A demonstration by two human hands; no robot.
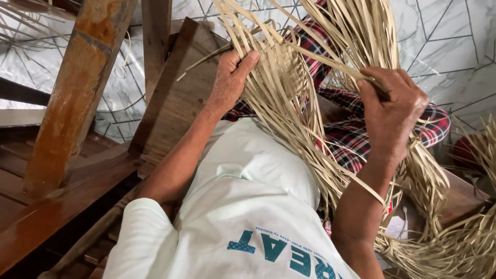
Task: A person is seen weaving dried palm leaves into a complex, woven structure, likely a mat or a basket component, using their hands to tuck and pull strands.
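From the head camera, the landmark is the half-woven mat of pale flat straw strips [281,85], which stands up over the person's lap. The left hand [230,80] sits at the mat's left edge, fingers curled and closed on the woven part, thumb pressed across the outer strips. The right hand [392,111] is to the right of the mat and a little lower, clenched around a bundle of loose pale straw strips [356,36] that fan upward from the fist. Below the mat lies the red, black and white checked cloth [351,137] over the legs, and nearer the camera the pale green shirt [248,206]. Left of the mat, the brown wooden board [175,98] leans, with the orange-brown wooden post [77,93] further left. Right of and below the mat, a heap of long loose straw ends [439,227] trails towards the floor.

The risk, as I judge it, lies in the grips. If the left thumb slackens, the edge weave could loosen and strips slide out of order. A hard pull by the right fist could kink or split dry strips, and the trailing ends could snag on the heap.
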